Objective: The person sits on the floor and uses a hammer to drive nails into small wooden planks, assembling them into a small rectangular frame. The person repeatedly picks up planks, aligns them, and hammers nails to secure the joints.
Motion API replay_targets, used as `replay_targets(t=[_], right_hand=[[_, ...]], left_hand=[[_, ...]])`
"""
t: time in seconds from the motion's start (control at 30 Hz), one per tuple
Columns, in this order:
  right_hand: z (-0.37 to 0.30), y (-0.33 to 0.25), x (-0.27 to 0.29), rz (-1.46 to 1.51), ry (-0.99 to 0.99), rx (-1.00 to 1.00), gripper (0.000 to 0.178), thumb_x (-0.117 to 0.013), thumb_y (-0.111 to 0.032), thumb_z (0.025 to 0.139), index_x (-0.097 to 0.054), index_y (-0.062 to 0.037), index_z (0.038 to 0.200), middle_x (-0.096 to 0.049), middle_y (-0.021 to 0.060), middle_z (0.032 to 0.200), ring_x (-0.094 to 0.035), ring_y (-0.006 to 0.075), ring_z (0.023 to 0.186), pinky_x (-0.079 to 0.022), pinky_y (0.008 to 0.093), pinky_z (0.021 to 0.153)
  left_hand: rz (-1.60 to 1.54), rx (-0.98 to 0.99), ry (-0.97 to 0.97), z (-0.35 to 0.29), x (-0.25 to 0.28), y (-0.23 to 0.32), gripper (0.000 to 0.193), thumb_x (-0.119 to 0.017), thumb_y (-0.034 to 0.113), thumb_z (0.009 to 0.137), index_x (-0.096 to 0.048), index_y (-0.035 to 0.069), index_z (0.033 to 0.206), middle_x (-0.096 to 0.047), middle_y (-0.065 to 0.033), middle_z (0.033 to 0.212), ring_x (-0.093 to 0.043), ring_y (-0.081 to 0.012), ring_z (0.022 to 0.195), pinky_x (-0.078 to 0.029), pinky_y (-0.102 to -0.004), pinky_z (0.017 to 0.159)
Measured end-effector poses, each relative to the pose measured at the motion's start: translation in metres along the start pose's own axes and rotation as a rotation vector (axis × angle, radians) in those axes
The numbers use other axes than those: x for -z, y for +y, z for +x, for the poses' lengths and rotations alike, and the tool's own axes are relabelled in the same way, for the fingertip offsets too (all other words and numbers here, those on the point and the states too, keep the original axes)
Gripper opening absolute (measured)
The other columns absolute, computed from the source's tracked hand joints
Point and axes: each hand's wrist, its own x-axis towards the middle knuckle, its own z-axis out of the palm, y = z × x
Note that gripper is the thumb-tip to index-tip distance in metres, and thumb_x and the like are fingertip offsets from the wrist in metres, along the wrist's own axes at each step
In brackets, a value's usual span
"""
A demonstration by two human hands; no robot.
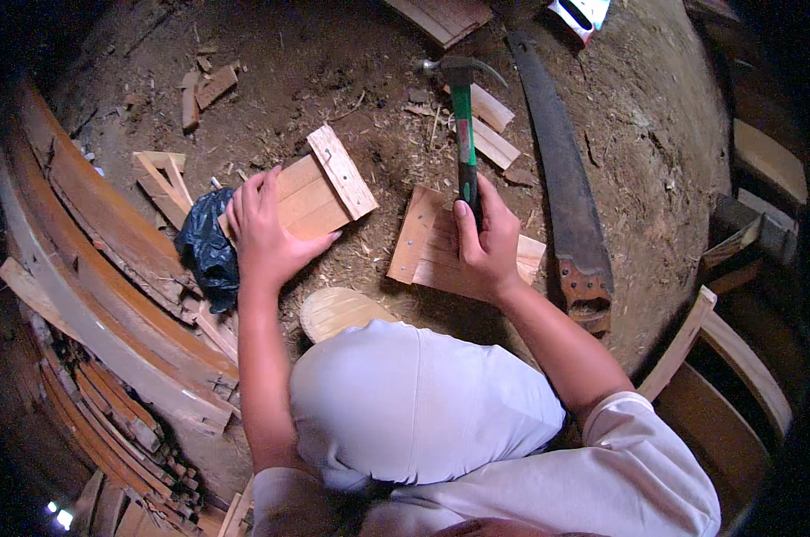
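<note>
My left hand grips a small wooden panel by its near left side, fingers over the far edge and thumb along the near edge. A pale cross strip with nails in it lies across the panel's right end. My right hand is closed round the lower grip of a claw hammer with a green and black handle, its head pointing away from me. Beneath that hand lies a second wooden panel with nail heads along its left strip. The hammer is apart from the left panel.
A handsaw lies on the dirt floor to the right. Beside my left wrist is a black plastic bag. Long planks line the left side. Wood offcuts lie near the hammer, and a rounded wooden piece sits by my knee.
</note>
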Motion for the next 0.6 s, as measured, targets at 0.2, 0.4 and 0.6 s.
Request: replay_targets(t=[0.2, 0.4, 0.6], right_hand=[[0.003, -0.003, 0.005, 0.017, -0.011, 0.010, 0.040, -0.061, -0.009, 0.095, -0.055, 0.0046, 0.133, -0.067, 0.0269, 0.095, -0.069, 0.0432, 0.086, -0.054, 0.0439, 0.078], [0.004, 0.006, -0.002, -0.027, 0.026, 0.077, 0.042, -0.060, -0.012, 0.097, -0.055, 0.0056, 0.135, -0.068, 0.0300, 0.109, -0.068, 0.0449, 0.101, -0.053, 0.0456, 0.087], [0.007, 0.002, -0.004, -0.057, 0.027, 0.129, 0.040, -0.059, -0.013, 0.099, -0.056, 0.0070, 0.133, -0.069, 0.0259, 0.114, -0.069, 0.0392, 0.100, -0.053, 0.0418, 0.089]], left_hand=[[-0.264, 0.041, 0.100, -0.004, 0.027, -0.004, 0.116, -0.095, 0.035, 0.049, -0.045, 0.004, 0.150, -0.049, -0.0174, 0.137, -0.049, -0.0375, 0.128, -0.037, -0.0472, 0.114], [-1.147, 0.112, 0.167, -0.035, 0.077, -0.011, 0.106, -0.051, 0.078, 0.090, -0.031, -0.002, 0.156, -0.050, -0.0253, 0.149, -0.052, -0.0338, 0.136, -0.039, -0.0440, 0.116], [-1.704, 0.285, 0.301, -0.109, 0.169, 0.010, 0.126, -0.027, 0.096, 0.080, -0.024, -0.003, 0.157, -0.050, -0.0318, 0.144, -0.056, -0.0443, 0.128, -0.046, -0.0565, 0.109]])
